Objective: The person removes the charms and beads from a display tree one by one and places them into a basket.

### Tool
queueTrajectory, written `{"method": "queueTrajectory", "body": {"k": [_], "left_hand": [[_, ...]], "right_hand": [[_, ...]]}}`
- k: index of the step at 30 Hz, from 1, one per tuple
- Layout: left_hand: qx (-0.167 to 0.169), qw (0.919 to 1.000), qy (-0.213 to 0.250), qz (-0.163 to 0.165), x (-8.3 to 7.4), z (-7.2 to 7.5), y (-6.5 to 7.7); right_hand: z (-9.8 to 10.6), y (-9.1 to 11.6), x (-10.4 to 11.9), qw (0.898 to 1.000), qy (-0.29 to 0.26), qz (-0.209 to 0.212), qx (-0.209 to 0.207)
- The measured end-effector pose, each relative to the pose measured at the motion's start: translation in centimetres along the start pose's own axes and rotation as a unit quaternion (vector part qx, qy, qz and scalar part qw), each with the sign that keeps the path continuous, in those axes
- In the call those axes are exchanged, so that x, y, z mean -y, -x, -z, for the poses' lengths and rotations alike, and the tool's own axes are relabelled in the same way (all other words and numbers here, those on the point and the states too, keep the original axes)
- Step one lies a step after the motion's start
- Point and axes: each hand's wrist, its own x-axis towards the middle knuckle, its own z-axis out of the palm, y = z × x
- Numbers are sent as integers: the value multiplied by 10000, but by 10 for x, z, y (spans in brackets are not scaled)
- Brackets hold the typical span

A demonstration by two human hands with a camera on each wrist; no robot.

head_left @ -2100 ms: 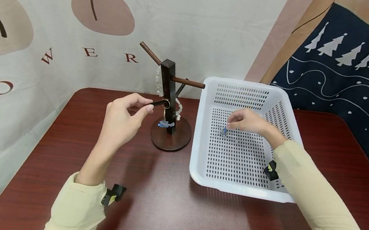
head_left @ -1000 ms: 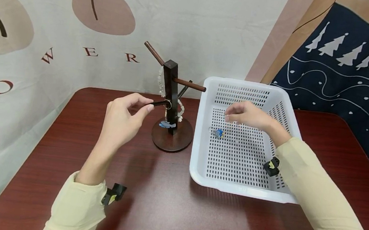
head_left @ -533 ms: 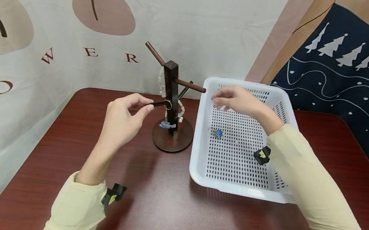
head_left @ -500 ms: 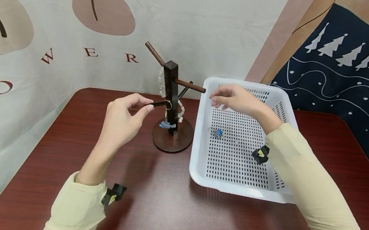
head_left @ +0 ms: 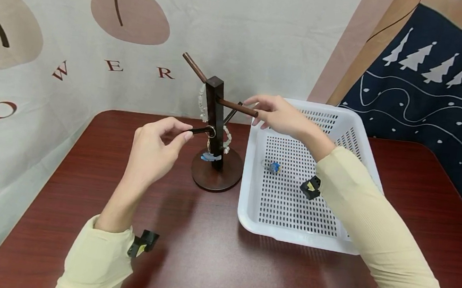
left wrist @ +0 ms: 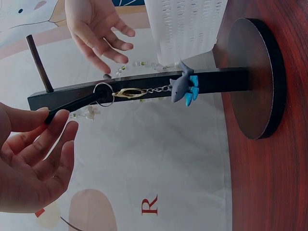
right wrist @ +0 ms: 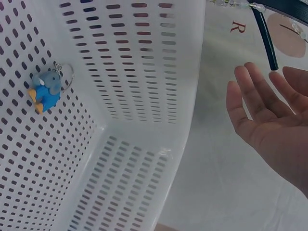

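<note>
Hands flank stand; left-wrist reveals clasp

Soft, even light fills my head view, with pale glare on the table at six o'clock and a fuzzy shadow beside my left sleeve towards seven. Both wrist views come out dimmer and cooler, and at three o'clock in the right one my right hand sits in shade.
</note>
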Motion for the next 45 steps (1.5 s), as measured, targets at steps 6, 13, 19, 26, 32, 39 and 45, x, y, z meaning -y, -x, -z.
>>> {"method": "queueTrajectory", "body": {"k": [6,13,19,26,32,39,45], "left_hand": [[-2,10000,18,-8,-1,0,-1],[8,10000,47,-25,0,0,-1],[99,9999,76,36,1,2,0],[210,9997,81,75,2,6,-2],[223,9997,101,69,5,8,-3],[164,9998,-30,66,8,11,-7],[164,9997,-53,156,12,12,-12]], "right_hand": [[2,0,2,9999,-71,92,71],[1,0,1,10000,-28,75,-6],[2,5,-2,9993,-65,281,-218],[3,15,-4,9971,-71,676,-351],[3,24,-4,9961,57,839,-283],[2,31,-5,9947,290,963,-192],[-2,37,-1,9930,361,1115,-110]]}}
